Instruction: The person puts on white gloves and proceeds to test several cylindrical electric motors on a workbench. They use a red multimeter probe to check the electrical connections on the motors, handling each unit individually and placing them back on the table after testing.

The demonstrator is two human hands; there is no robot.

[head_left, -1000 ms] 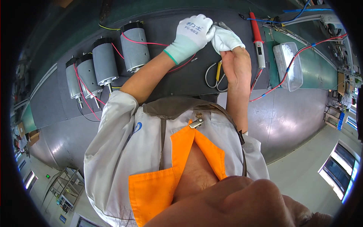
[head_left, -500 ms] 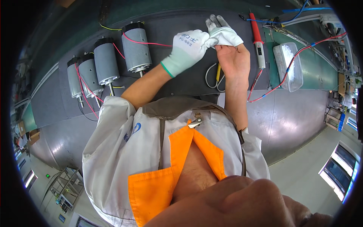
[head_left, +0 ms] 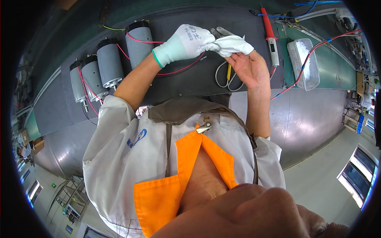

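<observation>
My left hand (head_left: 186, 41) wears a white work glove with a green cuff edge. Its fingers are closed on a second white glove (head_left: 234, 45), which is partly over my right hand. The grey fingertips of that glove stick out beyond my left fingers. My right hand (head_left: 253, 70) is palm up, its palm and wrist bare. Its fingers reach toward the bunched glove, and their tips are hidden inside it. Below the hands, on the dark mat, lie scissors (head_left: 229, 75) with grey loop handles and a yellow part.
Several grey cylindrical motors (head_left: 110, 63) with red wires stand at left. To the right lie a red and white electric screwdriver-like tool (head_left: 271, 39) with a cable and a clear plastic box (head_left: 303, 63). A red cable (head_left: 317, 55) runs over the box.
My left hand has shifted left and slightly up, pulling the second glove out longer. My right hand has moved a little down and right, with its fingers less deep in the glove.
</observation>
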